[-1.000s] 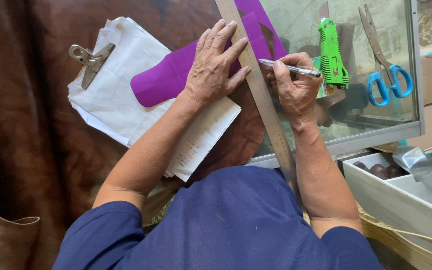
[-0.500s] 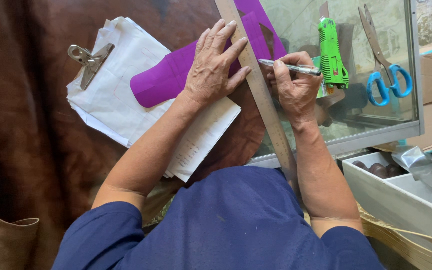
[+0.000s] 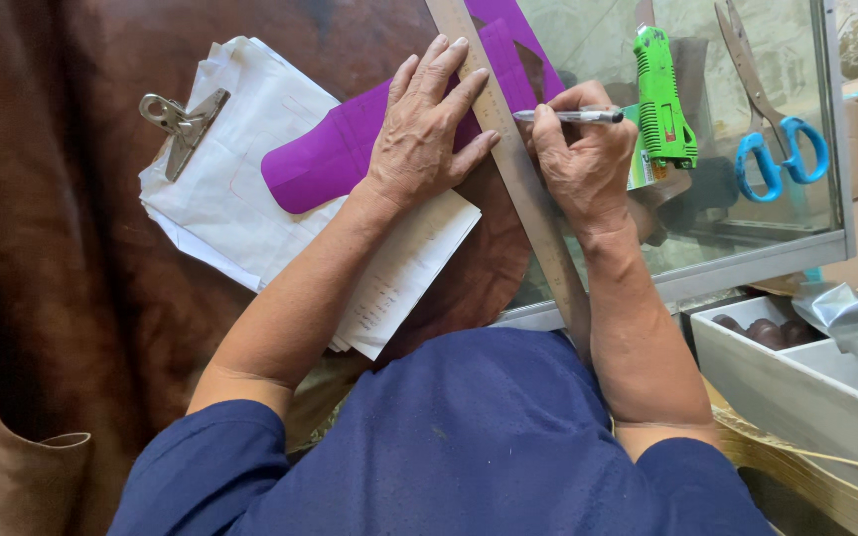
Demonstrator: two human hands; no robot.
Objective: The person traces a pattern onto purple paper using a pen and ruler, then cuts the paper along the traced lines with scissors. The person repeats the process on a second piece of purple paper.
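Note:
My left hand (image 3: 427, 134) lies flat, fingers spread, pressing a purple template (image 3: 335, 154) and the edge of a long ruler (image 3: 518, 169) onto brown leather (image 3: 62, 268). My right hand (image 3: 585, 159) grips a silver pen (image 3: 568, 116), its tip against the ruler's right edge. The ruler runs diagonally from the top middle down toward my body. The purple template reaches under my left palm and shows again above the ruler.
A stack of white papers (image 3: 250, 189) with a metal clip (image 3: 181, 124) lies under the template. On the glass tabletop (image 3: 747, 248) rest a green tool (image 3: 662, 94) and blue-handled scissors (image 3: 772, 119). A white tray (image 3: 806, 387) stands at lower right.
My right hand with the pen has slid slightly down along the ruler. My left hand stays in place.

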